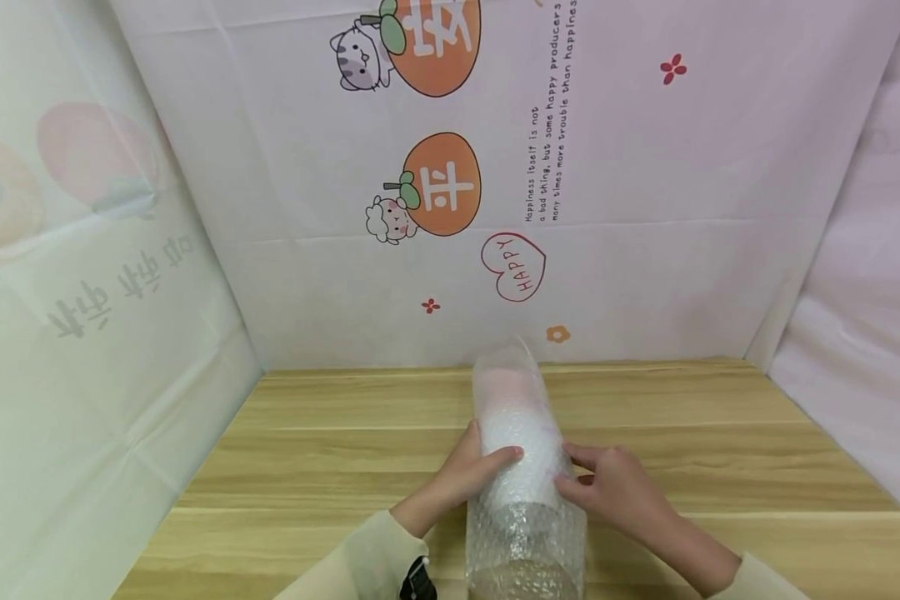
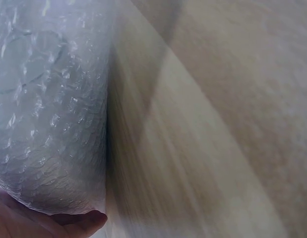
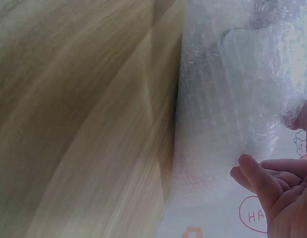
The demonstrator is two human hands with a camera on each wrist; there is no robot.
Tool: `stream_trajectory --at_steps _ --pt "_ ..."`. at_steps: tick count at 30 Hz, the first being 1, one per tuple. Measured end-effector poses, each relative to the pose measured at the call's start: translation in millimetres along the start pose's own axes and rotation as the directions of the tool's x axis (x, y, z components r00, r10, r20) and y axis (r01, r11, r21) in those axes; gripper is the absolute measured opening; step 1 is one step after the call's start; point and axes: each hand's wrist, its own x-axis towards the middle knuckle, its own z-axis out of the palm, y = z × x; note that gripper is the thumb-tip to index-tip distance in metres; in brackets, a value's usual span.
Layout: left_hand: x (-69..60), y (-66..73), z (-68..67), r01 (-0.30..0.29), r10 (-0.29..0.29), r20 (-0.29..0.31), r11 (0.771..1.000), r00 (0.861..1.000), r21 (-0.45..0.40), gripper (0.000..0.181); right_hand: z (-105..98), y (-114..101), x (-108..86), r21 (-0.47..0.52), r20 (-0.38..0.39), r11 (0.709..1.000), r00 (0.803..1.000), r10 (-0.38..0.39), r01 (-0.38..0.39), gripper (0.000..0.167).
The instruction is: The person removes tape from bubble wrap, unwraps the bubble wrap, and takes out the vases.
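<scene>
A long bundle of clear bubble wrap (image 1: 525, 533) lies lengthwise at the middle of the table, around something white and rounded with a pinkish far end. My left hand (image 1: 457, 479) grips its left side, thumb across the top; the left wrist view shows that hand's fingers (image 2: 89, 223) against the bundle's (image 2: 54, 119) end of the frame. On the right side, my right hand (image 1: 626, 492) pinches the wrap with thumb and fingers. In the right wrist view, the right hand (image 3: 287, 191) has its thumb on a fold of the wrap (image 3: 222, 109). What is inside cannot be made out.
The wood-grain table (image 1: 330, 450) extends on both sides of the bundle. White printed cloth (image 1: 307, 292) stands behind it, with further cloth walls at left (image 1: 67, 400) and right (image 1: 862, 333). A dark band is on the left wrist.
</scene>
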Motion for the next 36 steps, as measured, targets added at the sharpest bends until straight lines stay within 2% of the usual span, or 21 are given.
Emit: stream_trajectory --at_steps 7,12,16,36 --pt "0.9 -0.1 -0.6 -0.007 0.007 0.004 1.000 1.000 0.000 0.086 7.5 1.1 -0.9 -0.033 -0.090 0.998 0.994 -0.058 0.055 0.036" --pt "0.5 -0.6 -0.1 0.010 -0.010 -0.004 1.000 1.000 0.016 0.091 11.1 1.6 -0.8 -0.029 -0.117 0.999 0.993 -0.036 0.033 0.034" --pt "0.1 -1.1 0.3 0.020 -0.020 -0.006 1.000 1.000 0.017 0.095 12.0 1.2 -0.7 -0.023 -0.132 0.999 0.991 -0.035 0.033 0.033" --pt "-0.3 0.3 1.2 0.007 -0.007 0.001 1.000 1.000 -0.005 0.087 13.0 1.8 -2.5 -0.037 -0.141 0.999 0.990 -0.014 0.009 0.033"
